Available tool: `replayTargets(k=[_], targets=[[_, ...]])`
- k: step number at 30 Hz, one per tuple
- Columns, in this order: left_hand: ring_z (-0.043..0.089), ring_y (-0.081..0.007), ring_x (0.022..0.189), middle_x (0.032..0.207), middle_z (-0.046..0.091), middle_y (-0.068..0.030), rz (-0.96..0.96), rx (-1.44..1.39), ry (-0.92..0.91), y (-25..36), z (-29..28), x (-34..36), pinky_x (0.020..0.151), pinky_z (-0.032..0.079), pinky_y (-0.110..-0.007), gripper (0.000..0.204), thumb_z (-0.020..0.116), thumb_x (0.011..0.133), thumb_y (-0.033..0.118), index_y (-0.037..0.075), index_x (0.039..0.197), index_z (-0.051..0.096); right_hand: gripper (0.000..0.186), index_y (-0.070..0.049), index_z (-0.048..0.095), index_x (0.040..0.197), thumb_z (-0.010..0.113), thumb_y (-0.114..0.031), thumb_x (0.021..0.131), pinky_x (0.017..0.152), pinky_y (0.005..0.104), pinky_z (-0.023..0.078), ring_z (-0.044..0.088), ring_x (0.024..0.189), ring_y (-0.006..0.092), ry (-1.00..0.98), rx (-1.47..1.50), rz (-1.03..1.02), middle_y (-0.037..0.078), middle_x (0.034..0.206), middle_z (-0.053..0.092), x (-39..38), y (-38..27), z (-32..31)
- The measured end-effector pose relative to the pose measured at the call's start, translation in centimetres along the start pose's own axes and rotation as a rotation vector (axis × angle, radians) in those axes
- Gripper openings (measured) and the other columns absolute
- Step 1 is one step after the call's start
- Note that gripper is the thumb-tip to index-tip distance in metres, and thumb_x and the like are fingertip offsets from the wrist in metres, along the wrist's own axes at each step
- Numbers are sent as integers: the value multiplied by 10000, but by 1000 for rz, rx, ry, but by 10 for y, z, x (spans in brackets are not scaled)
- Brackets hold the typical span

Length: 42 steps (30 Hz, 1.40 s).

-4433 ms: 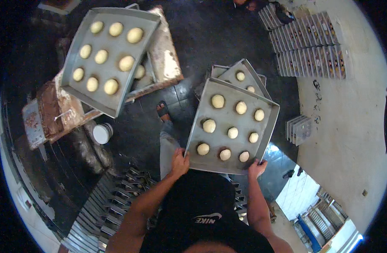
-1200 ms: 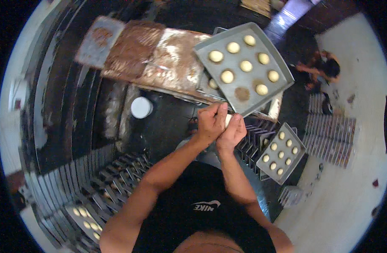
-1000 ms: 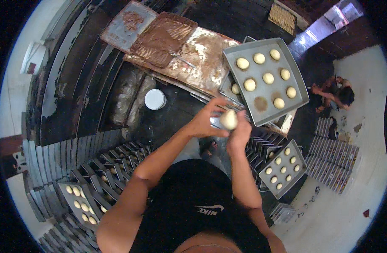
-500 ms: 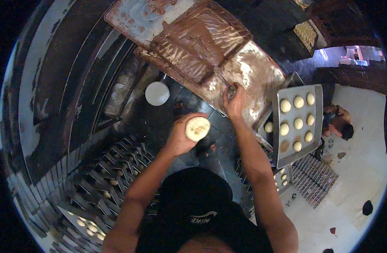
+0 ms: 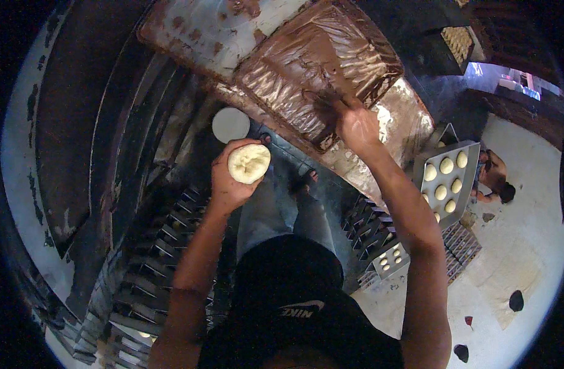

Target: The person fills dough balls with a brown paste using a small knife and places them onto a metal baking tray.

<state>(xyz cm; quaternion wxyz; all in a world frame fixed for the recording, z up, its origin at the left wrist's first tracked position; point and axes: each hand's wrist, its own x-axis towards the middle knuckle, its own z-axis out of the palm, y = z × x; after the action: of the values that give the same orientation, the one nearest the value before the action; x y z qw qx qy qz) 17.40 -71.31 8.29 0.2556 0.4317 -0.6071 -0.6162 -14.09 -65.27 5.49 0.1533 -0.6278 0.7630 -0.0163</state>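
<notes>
In my left hand (image 5: 228, 186) is a round, pale piece of dough (image 5: 249, 163), its top facing up with a shallow, uneven hollow. My fingers curl around its side. My right hand (image 5: 359, 129) is closed over the near side of a tray of brown, chocolate-like paste (image 5: 294, 64). It grips a slim, dark spreading tool (image 5: 328, 103), whose end dips into the paste; blur and paste hide its exact shape. The paste is smeared in streaks, with paler patches showing through.
A floury, brown-stained worktop (image 5: 349, 163) carries the tray. To the right a metal pan (image 5: 428, 195) holds several dough balls, with a smaller pan (image 5: 389, 264) lower down. A round white lid-like thing (image 5: 231, 125) is at left. Dark racks (image 5: 153, 264) stand lower left. Another person (image 5: 496, 175) crouches far right.
My right hand has moved up over the paste, bringing the tool into it. My left hand has shifted left and slightly up with the dough. The whole view has turned a little.
</notes>
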Motion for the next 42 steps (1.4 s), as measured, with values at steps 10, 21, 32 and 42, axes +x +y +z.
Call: replayTargets(k=[10,21,32,42], targets=[[662,-181,1058,1172,675,-84,215,190,169,-4,-7,28,953,549,-342,569,901,729,-6,30,1213,604,203,-25,750,1117,712,-112,937,839,358,541,714,895,245,-149,1133,270,148,947,741,-10,-69,-19],[680,-156,1060,1136,712,-82,61,-221,-23,104,35,45,958,548,-310,501,850,724,-84,5,1176,654,375,-6,712,1077,690,123,726,746,429,516,621,855,335,588,523,-205,194,1041,637,-64,-73,-61],[660,-171,1037,1119,660,-76,30,-162,75,48,17,25,921,564,-323,521,908,679,-57,21,1119,640,173,-20,734,961,703,-114,819,766,457,601,727,903,380,-143,-35,90,223,969,726,-5,5,-22],[689,-190,1018,1145,670,-101,85,-52,136,19,0,9,897,591,-337,564,901,696,-43,31,1169,605,312,-19,743,1100,645,4,805,841,459,576,717,951,405,-221,610,161,237,1021,741,-6,-26,50]])
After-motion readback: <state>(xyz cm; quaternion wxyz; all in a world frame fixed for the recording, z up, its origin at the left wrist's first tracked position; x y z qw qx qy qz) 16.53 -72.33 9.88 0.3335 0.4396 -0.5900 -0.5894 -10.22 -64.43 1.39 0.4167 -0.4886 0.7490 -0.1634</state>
